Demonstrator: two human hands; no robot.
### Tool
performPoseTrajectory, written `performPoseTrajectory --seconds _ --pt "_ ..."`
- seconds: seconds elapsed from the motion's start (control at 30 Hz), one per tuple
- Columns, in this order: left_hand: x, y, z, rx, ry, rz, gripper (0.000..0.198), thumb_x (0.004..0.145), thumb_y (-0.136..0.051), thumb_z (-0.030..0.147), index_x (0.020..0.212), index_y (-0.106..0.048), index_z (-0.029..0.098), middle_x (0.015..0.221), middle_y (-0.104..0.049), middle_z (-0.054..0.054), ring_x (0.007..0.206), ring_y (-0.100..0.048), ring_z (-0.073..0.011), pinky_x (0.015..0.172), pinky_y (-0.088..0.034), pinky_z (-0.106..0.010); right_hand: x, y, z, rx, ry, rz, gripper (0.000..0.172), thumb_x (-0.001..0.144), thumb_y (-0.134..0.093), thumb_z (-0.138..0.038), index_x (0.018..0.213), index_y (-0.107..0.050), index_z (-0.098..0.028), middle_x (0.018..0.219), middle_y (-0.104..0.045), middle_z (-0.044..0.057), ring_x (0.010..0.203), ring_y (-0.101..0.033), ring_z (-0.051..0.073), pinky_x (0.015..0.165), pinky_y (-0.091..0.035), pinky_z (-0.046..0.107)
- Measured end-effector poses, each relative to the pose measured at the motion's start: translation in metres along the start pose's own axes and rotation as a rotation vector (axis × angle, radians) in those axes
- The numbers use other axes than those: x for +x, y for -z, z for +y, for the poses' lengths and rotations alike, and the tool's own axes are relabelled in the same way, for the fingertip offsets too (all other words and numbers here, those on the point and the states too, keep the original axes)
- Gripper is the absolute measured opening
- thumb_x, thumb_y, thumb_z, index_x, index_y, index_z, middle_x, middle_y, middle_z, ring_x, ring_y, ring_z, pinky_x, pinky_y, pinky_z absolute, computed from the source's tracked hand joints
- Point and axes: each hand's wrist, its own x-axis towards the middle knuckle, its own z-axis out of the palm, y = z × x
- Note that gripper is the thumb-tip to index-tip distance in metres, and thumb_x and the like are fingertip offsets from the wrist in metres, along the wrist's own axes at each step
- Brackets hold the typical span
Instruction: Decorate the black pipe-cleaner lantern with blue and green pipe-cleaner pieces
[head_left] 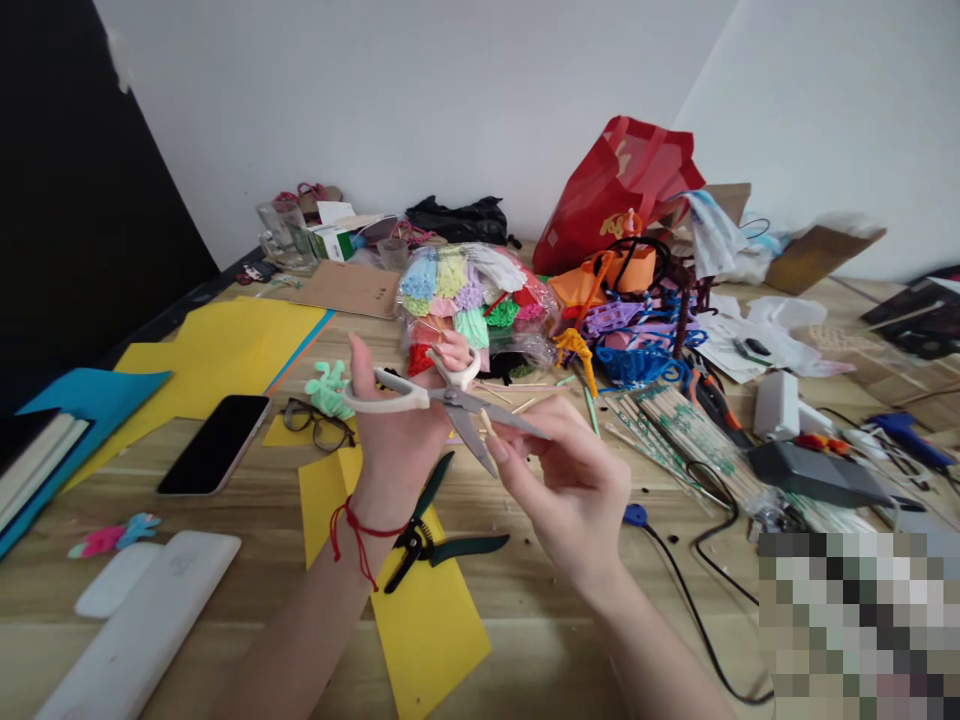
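My left hand holds a pair of scissors by its white handles, thumb in one loop and fingers at the other. The blades stand apart and point right, toward my right hand. Between the thumb and fingers of my right hand is a short, pale wooden stick, its end lying between the blades. Whether the blades touch it I cannot tell. Below the hands, pruning shears with dark green handles lie spread on a folded yellow sheet.
A black phone and glasses lie left, near yellow paper. Bagged pipe cleaners sit behind my hands. A red bag stands at the back. Bundled sticks, pliers and a black cable occupy the right.
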Motion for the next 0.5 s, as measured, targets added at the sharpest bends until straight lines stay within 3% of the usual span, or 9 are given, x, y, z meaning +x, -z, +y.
performPoseTrajectory --seconds 0.1,0.3,0.5 --pt "0.0027 0.0048 0.0021 0.014 0.01 0.021 0.064 0.091 -0.045 0.074 0.111 -0.052 0.013 0.089 -0.058 -0.006 0.072 -0.064 -0.012 0.069 -0.061 -0.022 -0.0003 -0.0015 -0.0003 0.009 -0.027 -0.012 0.029 0.084 -0.072 -0.005 0.102 -0.076 -0.028 0.078 -0.061 0.0 0.074 -0.055 0.015 0.063 -0.045 0.031" --pt "0.0047 0.0031 0.0039 0.022 0.062 0.101 0.051 0.098 -0.042 0.063 0.107 -0.051 0.014 0.084 -0.058 -0.005 0.065 -0.063 -0.0087 0.065 -0.059 -0.018 -0.0022 -0.0052 -0.0003 0.038 -0.059 -0.011 0.025 0.084 -0.072 -0.006 0.098 -0.076 -0.027 0.077 -0.06 -0.001 0.073 -0.054 0.015 0.063 -0.045 0.031" --pt "0.0057 -0.0009 0.006 0.078 0.076 0.169 0.038 0.1 -0.041 0.051 0.089 -0.05 0.016 0.074 -0.053 -0.002 0.057 -0.061 -0.0081 0.06 -0.055 -0.017 -0.0041 -0.0069 0.0005 0.056 -0.099 0.011 0.022 0.084 -0.073 -0.007 0.096 -0.075 -0.026 0.077 -0.06 -0.001 0.073 -0.055 0.013 0.062 -0.045 0.029"
